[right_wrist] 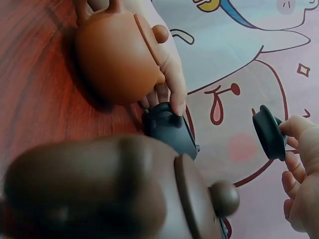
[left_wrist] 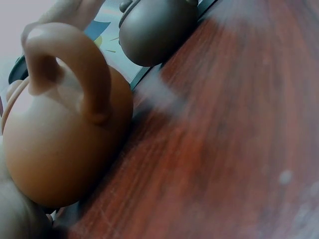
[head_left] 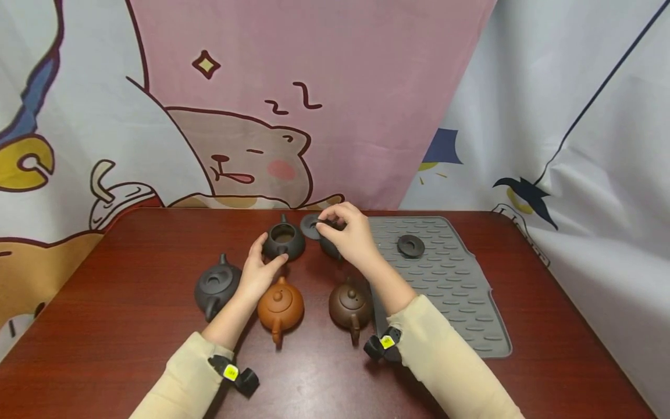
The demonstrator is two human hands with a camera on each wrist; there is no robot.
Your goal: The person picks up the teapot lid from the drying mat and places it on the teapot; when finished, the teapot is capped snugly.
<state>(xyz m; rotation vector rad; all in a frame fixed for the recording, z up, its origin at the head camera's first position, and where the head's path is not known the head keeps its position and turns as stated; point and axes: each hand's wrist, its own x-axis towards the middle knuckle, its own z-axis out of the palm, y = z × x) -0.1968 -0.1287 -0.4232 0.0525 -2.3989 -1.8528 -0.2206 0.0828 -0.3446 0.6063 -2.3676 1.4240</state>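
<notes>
So there are five little clay teapots on a dark red wooden counter (head_left: 131, 279). The right hand (head_left: 349, 233) is up around 12 o'clock, fingers pinched on a round dark lid (head_left: 311, 225) and holding it in the air just right of the open dark teapot (head_left: 284, 240). The right wrist view shows that lid (right_wrist: 269, 132) edge-on between thumb and fingertips. The right hand also covers most of another dark pot (head_left: 330, 247) sitting under it, so I can't tell much about that one.

The left hand (head_left: 258, 272) has its fingers curled loosely against the open pot's near side, thumb at one flank and fingertips at the other; looks like a light steadying grip rather than a lift, the pot sits on the counter.

Closer in, from 9 to 3 o'clock: a grey-black teapot (head_left: 216, 286) with its lid on, left of the left wrist; an orange teapot (head_left: 280, 307) with its lid on, between the two forearms; and a brown teapot (head_left: 350, 305) with its lid on, touching the edge of the grey ribbed mat (head_left: 460, 302). A second dark lid (head_left: 410, 245) lies on the mat at about 2 o'clock, well apart from both hands.

Cartoon-print cloth (head_left: 235, 116) hangs behind everything.
</notes>
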